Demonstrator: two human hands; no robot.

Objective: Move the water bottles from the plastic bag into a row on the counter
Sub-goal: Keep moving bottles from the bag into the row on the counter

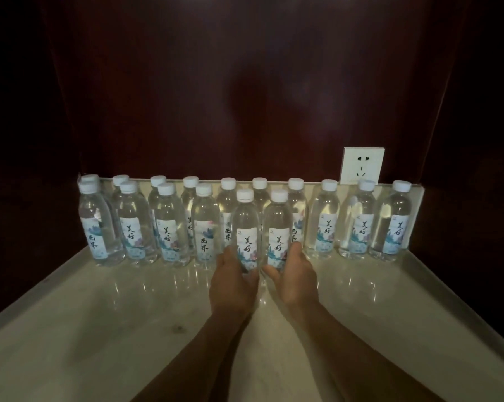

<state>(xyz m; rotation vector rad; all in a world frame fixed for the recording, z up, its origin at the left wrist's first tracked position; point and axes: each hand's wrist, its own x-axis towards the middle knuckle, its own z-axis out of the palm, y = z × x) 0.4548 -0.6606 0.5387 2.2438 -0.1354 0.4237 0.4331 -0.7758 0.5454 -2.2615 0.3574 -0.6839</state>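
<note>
Near the counter's (70,300) middle, my left hand (233,282) grips one bottle (246,227), my right hand (295,278) another (278,227); their bases are hidden. Rows (361,221) line the back edge, rear bottles partly hidden.

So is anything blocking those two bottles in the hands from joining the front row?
Nothing visible. The left hand and right hand each hold a bottle at the front row's right end, and the counter further right is bare in front of the back row.

You are reaching both bare forearms forward side by side, your left hand (234,281) and right hand (296,275) each curling around something upright.
</note>
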